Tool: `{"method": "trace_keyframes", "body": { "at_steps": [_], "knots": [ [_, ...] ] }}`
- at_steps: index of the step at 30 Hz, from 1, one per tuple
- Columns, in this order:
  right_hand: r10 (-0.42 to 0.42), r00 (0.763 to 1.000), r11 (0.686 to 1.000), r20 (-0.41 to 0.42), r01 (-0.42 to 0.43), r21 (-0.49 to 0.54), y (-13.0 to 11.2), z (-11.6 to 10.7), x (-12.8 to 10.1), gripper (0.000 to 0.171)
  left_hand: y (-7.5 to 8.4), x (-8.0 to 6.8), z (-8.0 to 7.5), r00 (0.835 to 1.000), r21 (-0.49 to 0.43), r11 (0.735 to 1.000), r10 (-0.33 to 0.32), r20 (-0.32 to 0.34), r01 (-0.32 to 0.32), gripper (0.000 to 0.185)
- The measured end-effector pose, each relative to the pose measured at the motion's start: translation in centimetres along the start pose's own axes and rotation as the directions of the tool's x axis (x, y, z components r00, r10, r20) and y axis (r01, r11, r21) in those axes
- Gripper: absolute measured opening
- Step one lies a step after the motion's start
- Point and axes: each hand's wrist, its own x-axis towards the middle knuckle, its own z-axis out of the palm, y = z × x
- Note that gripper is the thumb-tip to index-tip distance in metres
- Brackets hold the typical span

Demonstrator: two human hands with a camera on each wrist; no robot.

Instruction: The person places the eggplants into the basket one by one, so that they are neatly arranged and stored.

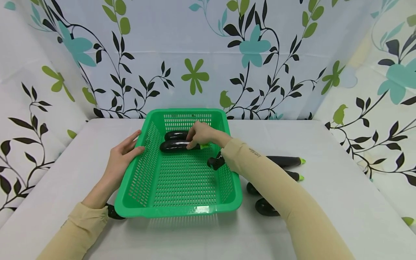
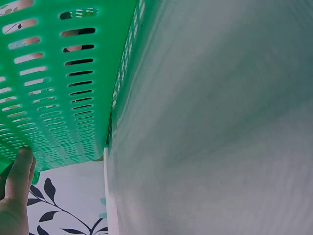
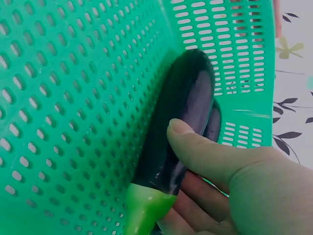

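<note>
The green plastic basket (image 1: 178, 211), with slotted walls, stands in the middle of the head view. My left hand (image 1: 123, 155) holds its left rim; in the left wrist view, the fingers (image 2: 19, 176) reach against the outer wall. Inside the basket, my right hand (image 1: 203, 134) grips a glossy dark eggplant (image 3: 178, 122) with a bright green stem end. The thumb lies across its upper side, and the other fingers pass underneath. A second eggplant (image 1: 175, 135) lies right behind it, partly hidden by the hand.
Several more eggplants (image 1: 284, 161) lie on the white table (image 1: 312, 202) right of the basket, partly covered by my right sleeve (image 1: 276, 184). A leaf-patterned curtain (image 1: 201, 43) rises behind the table and along both sides.
</note>
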Motion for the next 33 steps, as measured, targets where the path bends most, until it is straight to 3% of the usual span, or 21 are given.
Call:
{"method": "trace_keyframes", "body": {
  "at_steps": [20,33],
  "knots": [
    [-0.042,0.996,0.999,-0.078,0.044,0.016,0.44,-0.02,0.04,0.036,-0.05,-0.06,-0.01,1.0,0.027,1.0,0.003,-0.005,-0.003,0.063],
    [-0.084,0.993,0.995,-0.079,0.088,0.053,0.76,-0.1,0.06,0.033,-0.08,-0.05,0.09,1.0,-0.004,1.0,0.004,-0.001,-0.004,0.062]
  ]
}}
